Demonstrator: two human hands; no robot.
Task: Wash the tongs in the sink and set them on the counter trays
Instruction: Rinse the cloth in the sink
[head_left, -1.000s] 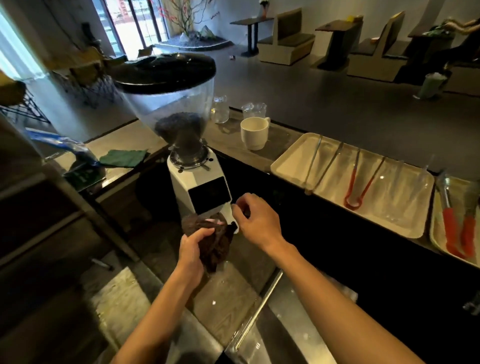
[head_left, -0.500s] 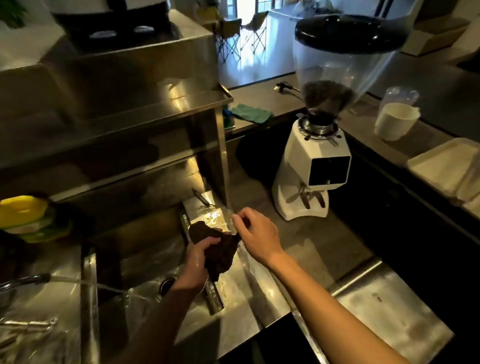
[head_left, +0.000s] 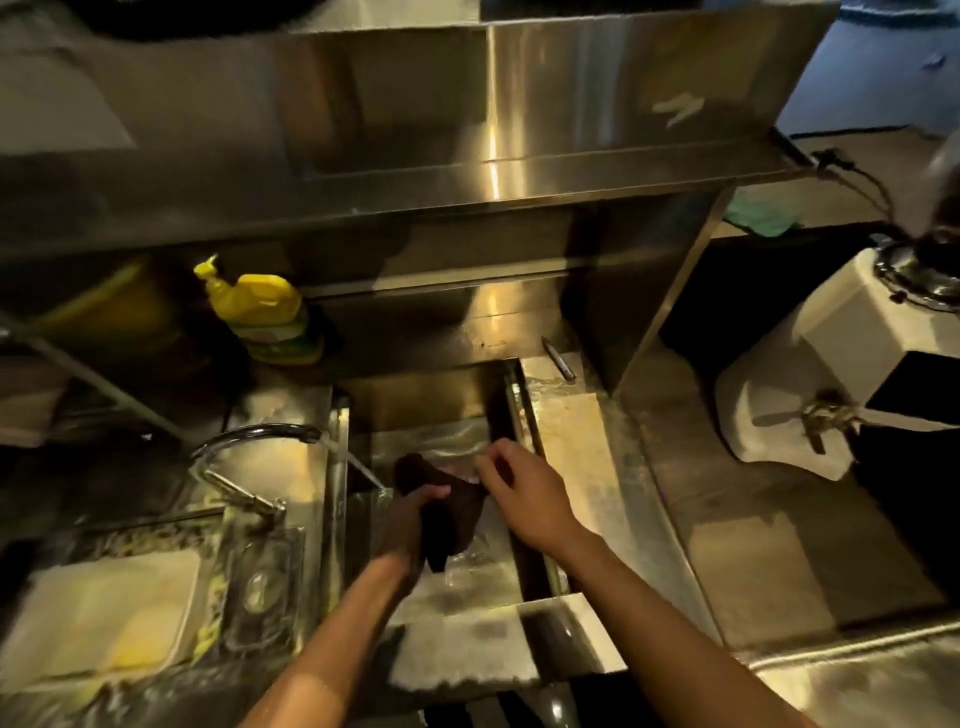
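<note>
Over the steel sink (head_left: 441, 400) my left hand (head_left: 410, 525) grips a dark brown cloth (head_left: 452, 519) that hangs down from it. My right hand (head_left: 524, 493) pinches the cloth's upper right edge with curled fingers. A thin stream of water runs from the faucet (head_left: 249, 436) into the basin, just left of the cloth. No tongs and no counter trays are in view.
A yellow dish soap bottle (head_left: 254, 306) stands on the ledge behind the sink. A white coffee grinder (head_left: 831, 374) sits at the right on the counter, a green rag (head_left: 758, 215) behind it. A pale tray (head_left: 98, 618) and clear container (head_left: 260, 582) lie left of the sink.
My view has swung left from the counter trays and grinder to the sink. Both hands carried the cloth along and now hold it over the basin beside the running water.
</note>
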